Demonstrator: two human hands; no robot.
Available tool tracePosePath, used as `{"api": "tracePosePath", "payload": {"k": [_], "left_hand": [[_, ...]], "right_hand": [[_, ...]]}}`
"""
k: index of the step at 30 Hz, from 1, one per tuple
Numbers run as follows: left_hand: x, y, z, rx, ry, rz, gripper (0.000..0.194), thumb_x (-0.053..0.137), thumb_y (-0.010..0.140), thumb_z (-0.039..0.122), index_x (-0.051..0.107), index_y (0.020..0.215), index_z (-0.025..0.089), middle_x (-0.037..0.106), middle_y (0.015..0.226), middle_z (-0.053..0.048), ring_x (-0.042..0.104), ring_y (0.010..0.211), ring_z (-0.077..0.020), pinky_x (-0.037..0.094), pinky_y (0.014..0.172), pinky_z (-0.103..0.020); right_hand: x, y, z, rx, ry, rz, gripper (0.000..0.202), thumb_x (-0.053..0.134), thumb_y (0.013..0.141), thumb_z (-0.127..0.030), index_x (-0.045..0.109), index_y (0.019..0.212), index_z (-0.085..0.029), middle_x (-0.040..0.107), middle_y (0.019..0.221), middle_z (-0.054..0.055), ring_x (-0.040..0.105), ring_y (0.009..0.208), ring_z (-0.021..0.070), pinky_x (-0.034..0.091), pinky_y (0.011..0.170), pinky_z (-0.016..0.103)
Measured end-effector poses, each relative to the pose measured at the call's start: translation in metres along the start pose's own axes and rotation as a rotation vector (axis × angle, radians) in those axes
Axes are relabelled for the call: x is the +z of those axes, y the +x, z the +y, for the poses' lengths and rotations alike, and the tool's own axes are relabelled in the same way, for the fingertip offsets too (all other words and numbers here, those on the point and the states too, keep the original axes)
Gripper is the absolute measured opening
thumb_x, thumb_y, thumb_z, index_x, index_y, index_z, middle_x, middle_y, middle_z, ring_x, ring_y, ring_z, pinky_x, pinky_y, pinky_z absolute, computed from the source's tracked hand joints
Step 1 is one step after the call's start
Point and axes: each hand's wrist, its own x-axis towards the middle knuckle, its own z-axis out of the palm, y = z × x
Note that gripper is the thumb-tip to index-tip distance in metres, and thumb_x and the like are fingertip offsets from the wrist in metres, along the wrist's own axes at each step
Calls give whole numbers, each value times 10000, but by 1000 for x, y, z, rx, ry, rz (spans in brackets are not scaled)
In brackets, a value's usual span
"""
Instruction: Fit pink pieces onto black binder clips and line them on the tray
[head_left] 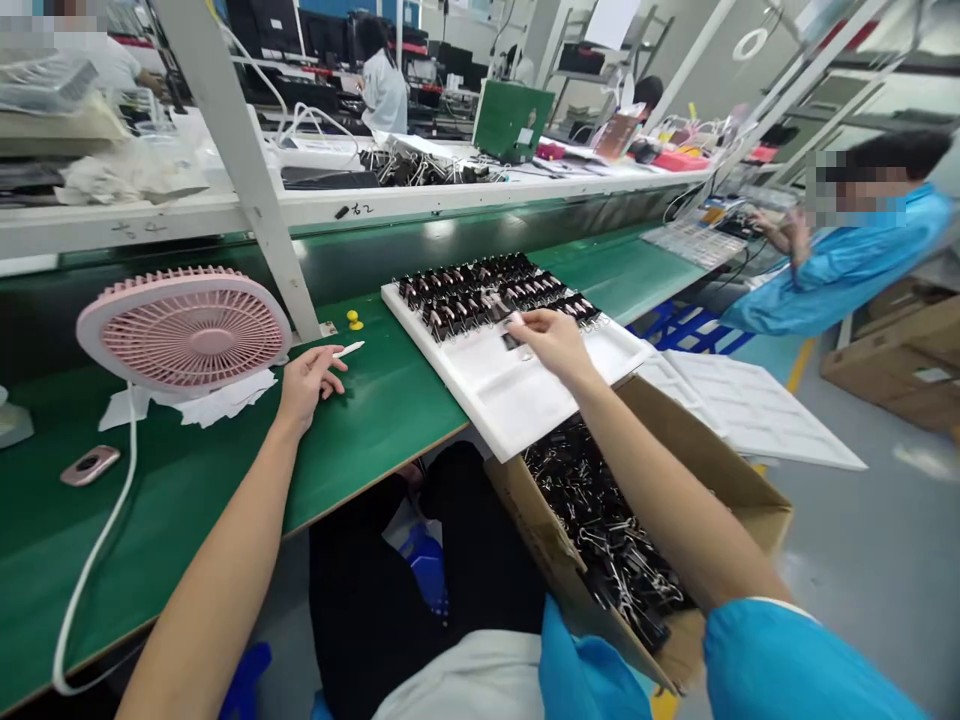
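My left hand (306, 388) is over the green bench, closed around a slim white pen-like stick (349, 349) whose tip points right. My right hand (553, 342) reaches over a white foam tray (517, 405), its thumb and index finger pinched together. What the pinch holds is too small to make out; a small black piece (511, 341) shows just beneath the fingertips. Rows of black binder clips (469, 290) with wire handles fill the far part of the tray, and pinkish pieces show among them.
A cardboard box (536, 510) of loose black binder clips (607, 530) stands below the tray, under my right forearm. To the left are a pink fan (187, 335) with a white cable and a pink device (90, 465). A co-worker in blue (862, 260) sits at right.
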Motion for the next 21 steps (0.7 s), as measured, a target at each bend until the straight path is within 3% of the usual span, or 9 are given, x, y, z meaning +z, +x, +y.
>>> {"api": "tracePosePath", "payload": {"k": [3, 7, 15, 21], "left_hand": [[-1, 0, -1, 23, -2, -2, 559, 734, 871, 661, 749, 1105, 154, 711, 900, -96, 634, 533, -143, 348, 422, -232], [-1, -2, 1, 26, -5, -5, 546, 749, 871, 653, 768, 1092, 154, 699, 887, -90, 624, 533, -140, 350, 427, -238], [0, -1, 1, 30, 12, -17, 551, 773, 852, 655, 777, 1073, 150, 703, 868, -90, 621, 521, -136, 345, 426, -241], [1, -2, 3, 39, 13, -7, 553, 776, 846, 655, 777, 1060, 145, 704, 857, -91, 613, 514, -134, 342, 424, -243]], "right_hand": [[-28, 36, 33, 34, -342, 154, 286, 774, 840, -366, 817, 992, -127, 788, 913, 117, 724, 883, 263, 529, 856, 359], [-28, 52, 59, 29, -602, 121, 281, 749, 870, -335, 834, 1055, -141, 799, 991, 131, 718, 972, 287, 505, 879, 342], [-4, 62, 81, -14, -793, 15, 294, 683, 934, -347, 831, 1126, -180, 793, 1103, 149, 699, 1029, 295, 487, 848, 327], [-10, 64, 86, -50, -797, -13, 308, 699, 950, -368, 821, 1168, -189, 790, 1131, 148, 693, 1044, 306, 477, 849, 341]]}}
